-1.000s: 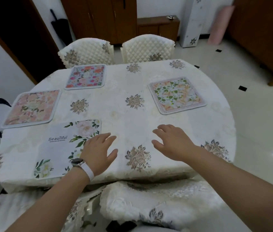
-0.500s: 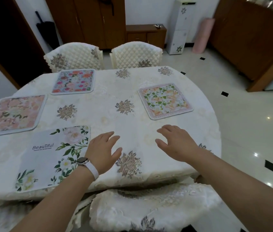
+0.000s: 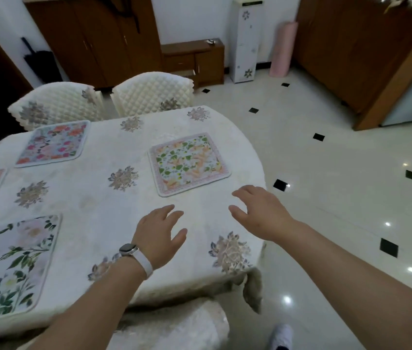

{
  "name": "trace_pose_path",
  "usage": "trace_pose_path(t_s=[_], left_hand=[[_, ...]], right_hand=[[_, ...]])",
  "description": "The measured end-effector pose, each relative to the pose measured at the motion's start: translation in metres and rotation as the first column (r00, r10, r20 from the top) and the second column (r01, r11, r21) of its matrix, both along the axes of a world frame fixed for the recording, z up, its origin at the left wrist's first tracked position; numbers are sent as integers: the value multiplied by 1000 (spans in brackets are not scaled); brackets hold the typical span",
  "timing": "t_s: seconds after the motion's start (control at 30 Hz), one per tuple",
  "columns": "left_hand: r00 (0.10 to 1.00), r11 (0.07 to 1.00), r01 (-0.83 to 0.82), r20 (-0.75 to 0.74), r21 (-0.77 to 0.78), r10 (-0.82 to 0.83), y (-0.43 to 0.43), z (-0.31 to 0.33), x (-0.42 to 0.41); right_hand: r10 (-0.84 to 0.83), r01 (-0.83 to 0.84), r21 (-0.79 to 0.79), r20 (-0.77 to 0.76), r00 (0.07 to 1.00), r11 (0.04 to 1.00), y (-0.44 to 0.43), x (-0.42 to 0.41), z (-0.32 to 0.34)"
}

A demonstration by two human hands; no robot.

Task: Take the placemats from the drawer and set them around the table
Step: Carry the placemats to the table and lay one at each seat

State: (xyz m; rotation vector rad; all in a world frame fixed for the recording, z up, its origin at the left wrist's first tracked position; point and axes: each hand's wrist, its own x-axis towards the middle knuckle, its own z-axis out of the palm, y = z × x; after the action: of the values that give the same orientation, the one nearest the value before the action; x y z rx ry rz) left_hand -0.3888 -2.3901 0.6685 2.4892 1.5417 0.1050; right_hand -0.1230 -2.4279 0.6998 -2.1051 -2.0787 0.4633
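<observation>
Just beyond the empty, loosely spread left hand (image 3: 159, 236) and right hand (image 3: 263, 213) lies the leaf-patterned placemat (image 3: 188, 164).

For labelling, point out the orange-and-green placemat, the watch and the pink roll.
orange-and-green placemat (image 3: 188, 164): head view, centre.
watch (image 3: 128, 248): head view, face.
pink roll (image 3: 283, 50): head view, middle.

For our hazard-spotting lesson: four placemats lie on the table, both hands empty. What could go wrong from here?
The right hand hovers by the leaf-print placemat, which lies near the edge of the tablecloth; a brush might push it off. That cloth hangs loose at the near corner; snagging it could shift every mat.
</observation>
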Motion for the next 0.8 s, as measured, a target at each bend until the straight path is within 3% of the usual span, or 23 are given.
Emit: trace_pose_path(t_s=[0.3,0.6,0.8], left_hand=[[1000,1000,1,4,10,-1,-15,20,159],[999,999,-36,4,39,36,16,25,196],[990,990,-132,49,-41,134,57,5,206]], right_hand=[[39,-39,-6,47,998,999,-9,153,14],[61,-62,18,46,997,998,12,214,26],[127,-126,-9,102,987,992,58,237,25]])
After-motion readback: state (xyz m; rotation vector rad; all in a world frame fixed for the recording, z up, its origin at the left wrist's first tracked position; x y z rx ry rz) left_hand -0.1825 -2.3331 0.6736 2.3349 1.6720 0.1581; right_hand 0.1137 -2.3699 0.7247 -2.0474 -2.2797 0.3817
